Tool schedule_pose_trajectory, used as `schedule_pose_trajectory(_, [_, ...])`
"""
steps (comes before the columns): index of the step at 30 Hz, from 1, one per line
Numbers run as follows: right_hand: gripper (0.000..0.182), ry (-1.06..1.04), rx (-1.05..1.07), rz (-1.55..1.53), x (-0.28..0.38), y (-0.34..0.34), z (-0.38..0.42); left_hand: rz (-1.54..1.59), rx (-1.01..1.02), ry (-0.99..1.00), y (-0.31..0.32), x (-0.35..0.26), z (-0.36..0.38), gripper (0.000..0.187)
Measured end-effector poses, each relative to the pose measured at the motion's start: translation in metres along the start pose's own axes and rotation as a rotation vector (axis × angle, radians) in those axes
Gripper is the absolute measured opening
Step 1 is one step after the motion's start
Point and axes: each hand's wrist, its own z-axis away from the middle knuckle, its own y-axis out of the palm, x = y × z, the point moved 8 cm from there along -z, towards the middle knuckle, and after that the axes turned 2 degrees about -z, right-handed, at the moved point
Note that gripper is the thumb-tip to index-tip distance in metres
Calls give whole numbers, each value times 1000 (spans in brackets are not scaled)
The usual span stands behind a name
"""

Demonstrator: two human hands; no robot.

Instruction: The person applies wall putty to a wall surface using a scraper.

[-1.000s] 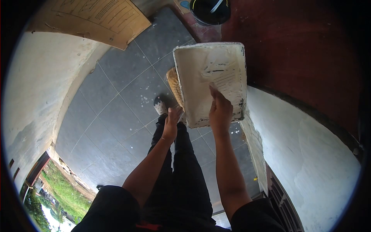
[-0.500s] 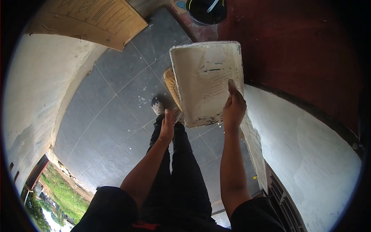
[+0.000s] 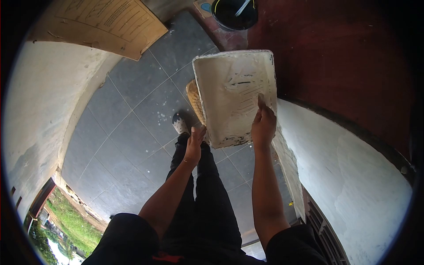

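Observation:
A large paint tray [image 3: 234, 84], coated in dried off-white paint with dark scraped marks and ridges, lies in front of me. My right hand [image 3: 264, 126] is over its right side, fingers closed, with a small greyish-brown tip poking up from them; I cannot tell whether that is a held scrap or a finger. Beside the tray's lower left corner is my left hand [image 3: 194, 143], its fingers stretched out and the palm facing the tray. Part of a brown patterned object [image 3: 194, 99] shows from under the tray's left edge.
A black bucket [image 3: 234, 20] with a pale stick stands at the top, by a dark red surface [image 3: 327, 57]. Cardboard [image 3: 110, 26] leans at upper left. Grey floor tiles [image 3: 132, 128] carry paint spots. White walls [image 3: 340, 159] flank both sides.
My right hand has drawn slightly down and left over the tray. My left hand's fingers have turned a little more upright. The tray sits slightly lower in view.

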Motion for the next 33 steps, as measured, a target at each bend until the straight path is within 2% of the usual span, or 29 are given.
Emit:
schedule_pose_trajectory(2, [30,38,-30,-2,-9,1,7,6,-9,-16,1,0,0,96])
schedule_pose_trajectory(4, [28,59,-158,33,-14,-13,5,8,-21,-21,-1,3,-1,82])
schedule_pose_trajectory(5, [29,157,-120,3,-28,-16,0,8,-26,-23,-3,3,-2,82])
schedule_pose_trajectory(7, [30,188,-127,-44,-37,-22,-10,-122,88,119,3,-7,-5,67])
schedule_pose_trajectory(10, [30,122,-98,74,-35,-15,-20,-51,82,88,5,-10,-6,62])
schedule_pose_trajectory(16, [28,215,44,98,-32,-5,-29,-1,79,69,3,-9,-11,58])
schedule_pose_trajectory(19, [28,186,-55,45,-35,-12,-34,-35,100,64,4,-17,-13,55])
schedule_pose_trajectory(23, [28,253,-7,38,-26,-6,-35,5,121,51,0,-15,-20,54])
schedule_pose_trajectory(25, [28,306,-20,-179,-17,-9,-28,41,103,32,1,-11,-21,53])
schedule_pose_trajectory(26, [28,302,-25,-176,-19,-12,-25,44,107,36,3,-11,-22,53])
schedule_pose_trajectory(29, [27,303,108,-65,-26,-7,-19,42,81,54,1,-11,-21,53])
schedule_pose_trajectory(31, [27,314,-76,-235,-35,-27,-28,-33,98,56,1,-12,-21,51])
schedule_pose_trajectory(33, [28,276,-56,-200,-33,-22,-38,-34,103,53,0,-11,-22,51])
